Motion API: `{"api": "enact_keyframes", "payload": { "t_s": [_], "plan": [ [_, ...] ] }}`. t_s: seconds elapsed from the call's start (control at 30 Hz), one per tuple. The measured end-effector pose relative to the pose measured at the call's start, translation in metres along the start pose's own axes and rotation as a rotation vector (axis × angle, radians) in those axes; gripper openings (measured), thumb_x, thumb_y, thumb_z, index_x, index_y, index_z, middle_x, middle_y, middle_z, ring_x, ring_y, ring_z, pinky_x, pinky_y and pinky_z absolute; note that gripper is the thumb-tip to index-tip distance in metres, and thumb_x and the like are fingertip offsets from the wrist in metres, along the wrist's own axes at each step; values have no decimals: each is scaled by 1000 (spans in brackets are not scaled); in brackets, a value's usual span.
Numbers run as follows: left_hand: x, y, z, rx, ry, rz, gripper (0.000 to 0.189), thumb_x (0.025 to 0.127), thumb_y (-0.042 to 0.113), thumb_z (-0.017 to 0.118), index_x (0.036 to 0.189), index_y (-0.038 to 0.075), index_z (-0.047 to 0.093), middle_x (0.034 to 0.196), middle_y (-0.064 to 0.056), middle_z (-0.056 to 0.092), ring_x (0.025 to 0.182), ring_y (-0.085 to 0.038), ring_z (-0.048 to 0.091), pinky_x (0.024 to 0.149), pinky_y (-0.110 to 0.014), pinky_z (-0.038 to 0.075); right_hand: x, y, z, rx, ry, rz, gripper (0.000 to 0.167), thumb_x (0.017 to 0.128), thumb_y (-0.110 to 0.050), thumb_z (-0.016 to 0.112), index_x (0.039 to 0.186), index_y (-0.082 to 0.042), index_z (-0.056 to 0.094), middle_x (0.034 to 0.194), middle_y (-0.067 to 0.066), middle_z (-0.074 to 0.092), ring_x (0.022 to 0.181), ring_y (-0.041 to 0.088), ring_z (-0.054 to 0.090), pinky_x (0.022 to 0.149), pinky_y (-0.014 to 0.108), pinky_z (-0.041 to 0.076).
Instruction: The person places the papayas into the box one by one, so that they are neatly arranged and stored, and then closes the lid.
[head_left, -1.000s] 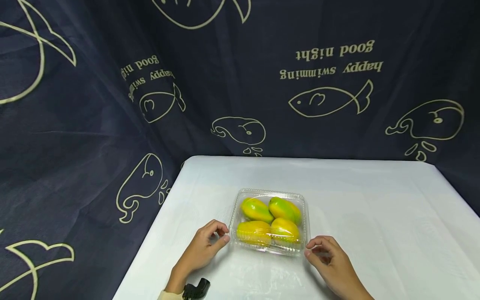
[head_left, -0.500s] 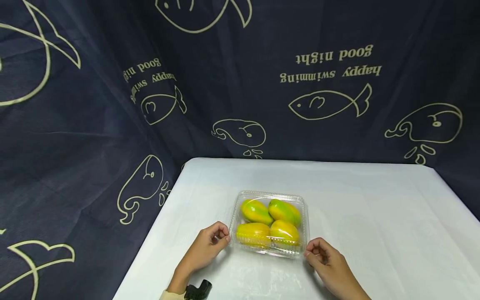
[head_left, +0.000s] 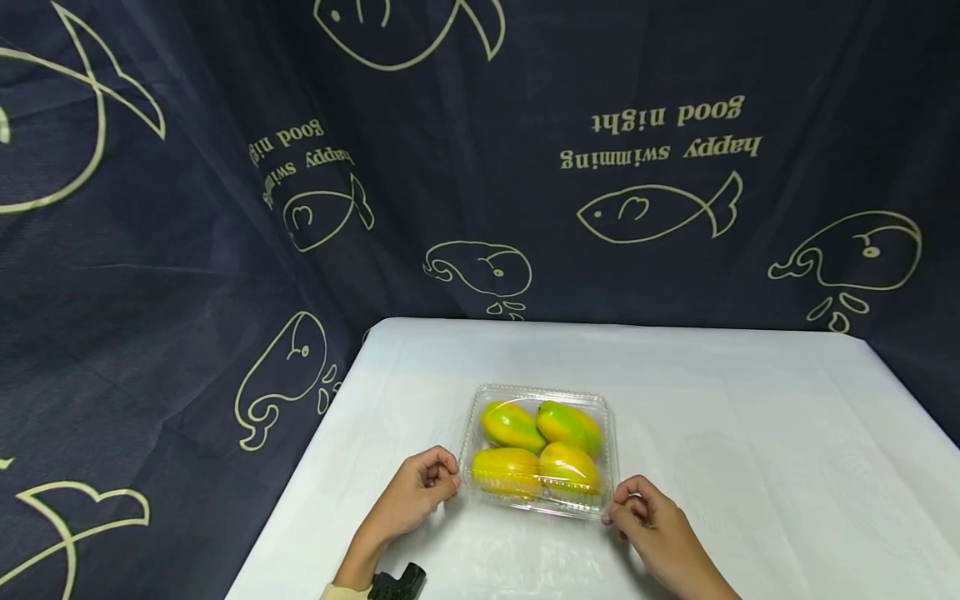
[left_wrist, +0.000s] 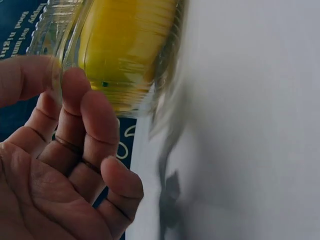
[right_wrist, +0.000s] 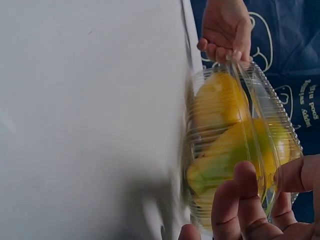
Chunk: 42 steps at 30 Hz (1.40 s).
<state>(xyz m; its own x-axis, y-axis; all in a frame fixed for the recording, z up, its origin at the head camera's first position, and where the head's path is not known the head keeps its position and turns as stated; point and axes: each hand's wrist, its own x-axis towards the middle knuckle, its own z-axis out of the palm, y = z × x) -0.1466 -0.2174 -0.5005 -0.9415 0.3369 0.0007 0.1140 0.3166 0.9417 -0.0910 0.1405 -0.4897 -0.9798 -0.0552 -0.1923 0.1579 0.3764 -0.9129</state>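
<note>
A clear plastic clamshell box (head_left: 536,508) lies on the white table with its lid down. Inside show several yellow-green mangoes (head_left: 510,423). My left hand (head_left: 416,492) pinches the box's rim at the left side between thumb and fingertips. At the near right corner my right hand (head_left: 656,525) pinches the rim too. In the left wrist view the left hand (left_wrist: 75,165) has its thumb and a fingertip on the rim. The right wrist view has the right hand (right_wrist: 265,205) at the flange and the other hand at the box's far end.
A white-covered table (head_left: 735,433) extends around the box. Dark blue fabric (head_left: 480,150) with fish and whale drawings hangs behind and to the left. A black device (head_left: 397,582) is worn on the left wrist.
The fingers of both hands have drawn in from beside the box onto its rim. The head view has shifted slightly, and the box stays in its place on the table.
</note>
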Motion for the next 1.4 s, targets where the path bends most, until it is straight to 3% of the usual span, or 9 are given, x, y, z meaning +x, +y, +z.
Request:
{"api": "enact_keyframes", "payload": {
  "t_s": [0.1, 0.3, 0.57, 0.8, 1.1, 1.4],
  "plan": [
    [0, 1, 1, -7, -1, -2, 8, 93, 10, 69, 95, 5, 63, 75, -7, 61, 60, -11, 53, 54, -19, 46, 1, 1, -1, 9, 3, 7, 16, 96, -19, 64, 105, -9, 55, 76, 5, 66, 63, 14, 54, 53, 24, 42],
    [1, 3, 1, -37, -9, -44, 8, 93, 10, 68, 97, 5, 62, 75, -10, 63, 62, -25, 58, 52, -21, 47, 3, 3, -2, 23, -8, 6, 16, 96, -18, 64, 105, -7, 56, 76, 6, 68, 63, 15, 55, 50, 24, 41],
    [4, -1, 3, -79, -49, -38, 13, 95, 8, 65, 99, -3, 59, 79, -34, 62, 64, -17, 60, 51, -26, 47, 5, 3, -10, -2, -69, -12, 24, 95, -25, 67, 104, -6, 54, 68, 7, 65, 58, 8, 47, 50, 23, 37],
    [3, -1, 5, -98, -48, -18, 15, 92, 5, 66, 97, -6, 58, 78, -36, 59, 63, -16, 57, 53, -26, 48, 6, 5, -11, 10, -84, -22, 23, 95, -23, 67, 103, -5, 54, 64, 4, 60, 56, 5, 42, 51, 23, 36],
    [5, -2, 6, -94, -24, -75, 15, 88, 3, 69, 93, -6, 59, 78, -38, 61, 59, -15, 54, 51, -25, 47, 6, 4, -10, 32, -84, -18, 18, 94, -16, 65, 102, -4, 53, 67, 6, 59, 51, 5, 38, 47, 22, 37],
    [6, -2, 5, -101, -26, -74, 15, 88, 4, 69, 93, -5, 58, 78, -37, 61, 59, -15, 54, 52, -25, 47, 10, 5, -14, 48, -125, -88, 19, 94, -14, 66, 100, -1, 54, 66, 1, 55, 55, 5, 46, 51, 24, 42]
  ]
}}
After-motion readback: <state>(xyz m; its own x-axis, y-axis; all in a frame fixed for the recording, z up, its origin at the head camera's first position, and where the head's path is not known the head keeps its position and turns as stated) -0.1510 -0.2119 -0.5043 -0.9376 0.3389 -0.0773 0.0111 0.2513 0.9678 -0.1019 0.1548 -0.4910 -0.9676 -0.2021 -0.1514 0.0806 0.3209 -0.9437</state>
